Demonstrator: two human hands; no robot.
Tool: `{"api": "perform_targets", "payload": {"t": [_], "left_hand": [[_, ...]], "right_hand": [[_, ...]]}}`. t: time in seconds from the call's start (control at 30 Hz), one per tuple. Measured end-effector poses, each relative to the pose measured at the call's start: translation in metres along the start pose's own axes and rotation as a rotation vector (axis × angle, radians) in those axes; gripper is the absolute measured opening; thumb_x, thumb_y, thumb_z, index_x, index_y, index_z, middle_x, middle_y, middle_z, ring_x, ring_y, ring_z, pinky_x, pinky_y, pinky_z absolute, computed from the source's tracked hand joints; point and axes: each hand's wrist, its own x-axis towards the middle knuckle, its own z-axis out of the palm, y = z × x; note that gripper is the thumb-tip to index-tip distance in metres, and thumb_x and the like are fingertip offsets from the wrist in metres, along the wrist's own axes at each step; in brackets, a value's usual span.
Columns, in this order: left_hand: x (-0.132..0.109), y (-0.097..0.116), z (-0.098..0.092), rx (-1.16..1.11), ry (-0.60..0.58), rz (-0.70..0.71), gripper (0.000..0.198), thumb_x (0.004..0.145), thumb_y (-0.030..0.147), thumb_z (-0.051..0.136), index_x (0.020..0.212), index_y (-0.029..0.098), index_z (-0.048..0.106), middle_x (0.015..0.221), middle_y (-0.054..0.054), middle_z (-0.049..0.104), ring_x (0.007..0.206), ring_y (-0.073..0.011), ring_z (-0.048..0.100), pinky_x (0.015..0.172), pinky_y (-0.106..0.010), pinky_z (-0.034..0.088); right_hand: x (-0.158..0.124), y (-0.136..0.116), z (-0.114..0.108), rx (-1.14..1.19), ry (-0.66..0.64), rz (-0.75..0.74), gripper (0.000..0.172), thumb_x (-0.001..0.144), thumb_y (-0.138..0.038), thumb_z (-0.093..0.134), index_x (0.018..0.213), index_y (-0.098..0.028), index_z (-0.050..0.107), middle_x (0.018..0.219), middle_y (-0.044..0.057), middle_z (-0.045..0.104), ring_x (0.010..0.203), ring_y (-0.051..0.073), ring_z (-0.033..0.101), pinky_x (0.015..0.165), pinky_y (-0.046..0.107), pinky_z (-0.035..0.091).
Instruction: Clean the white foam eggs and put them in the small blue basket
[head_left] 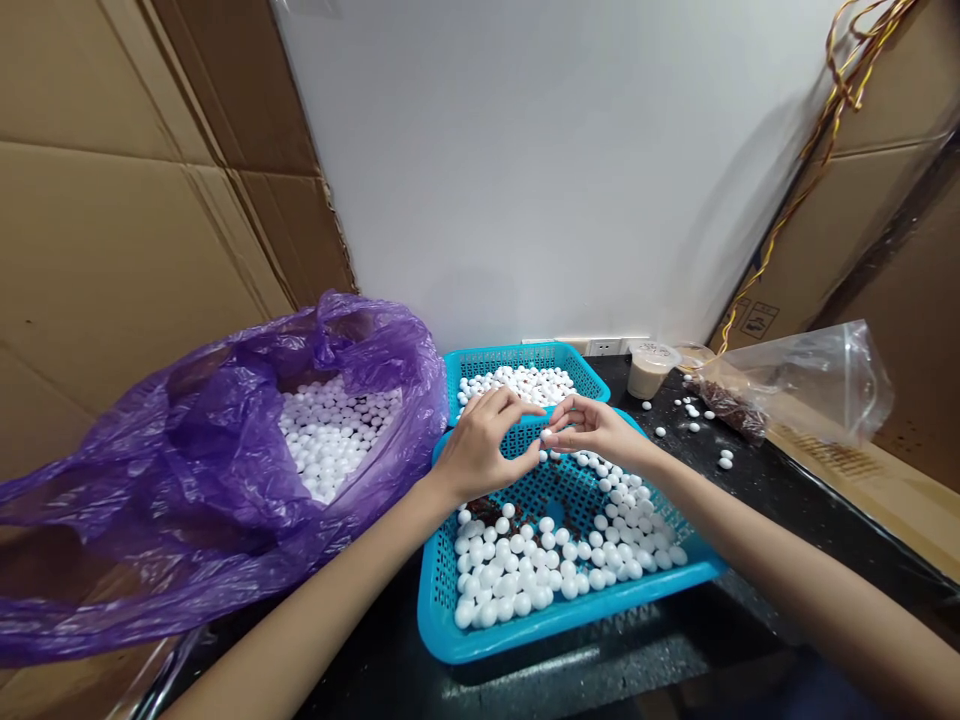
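Note:
My two hands hover over a blue plastic mesh basket [570, 612] that holds many white round beads [517, 570] and a few dark brown pieces [487, 513]. My right hand [592, 430] pinches a small white bead [546, 435] between thumb and fingertips. Facing it, my left hand [484, 447] curves its fingers close to that bead; anything inside the fingers is hidden. A second blue mesh basket [517, 358] lies behind, partly under the nearer one, and is heaped with white beads [517, 385].
To the left, a purple plastic bag [225, 440] holds white beads. On the black table [787, 500] to the right stand a lidded cup [649, 370], loose white beads [690, 410] and a clear plastic bag [810, 385]. Cardboard sheets [127, 220] and a white wall [540, 170] rise behind.

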Motion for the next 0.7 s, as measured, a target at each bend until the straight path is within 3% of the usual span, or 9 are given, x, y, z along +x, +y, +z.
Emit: {"api": "perform_targets", "payload": {"t": [0.17,0.4,0.7], "left_hand": [[-0.0011,-0.0012,0.0031,0.183,-0.019,0.094,0.021,0.077,0.033,0.063,0.094,0.021,0.062,0.081,-0.001,0.052,0.081,-0.0181,0.050,0.074,-0.032,0.036],[-0.0020,-0.0063,0.0049,0.184,0.051,0.147,0.010,0.080,0.027,0.062,0.087,0.020,0.064,0.076,0.000,0.056,0.077,-0.0164,0.051,0.071,-0.030,0.034],[-0.0006,-0.0018,0.0021,0.108,0.052,0.224,0.003,0.078,0.020,0.060,0.080,0.018,0.061,0.073,0.001,0.059,0.074,-0.0153,0.051,0.070,-0.030,0.034]], "right_hand": [[0.0002,-0.0008,0.0011,0.035,-0.023,-0.001,0.029,0.066,-0.026,0.076,0.081,-0.019,0.052,0.076,-0.001,0.061,0.070,0.014,0.065,0.068,0.031,0.053],[0.0007,0.0020,0.0011,0.015,-0.059,-0.038,0.030,0.065,-0.028,0.076,0.080,-0.020,0.051,0.074,-0.001,0.063,0.072,0.015,0.064,0.071,0.033,0.052],[-0.0010,0.0027,0.0010,0.033,-0.078,-0.017,0.029,0.066,-0.027,0.076,0.081,-0.020,0.053,0.073,0.000,0.066,0.074,0.015,0.064,0.072,0.031,0.051]]}}
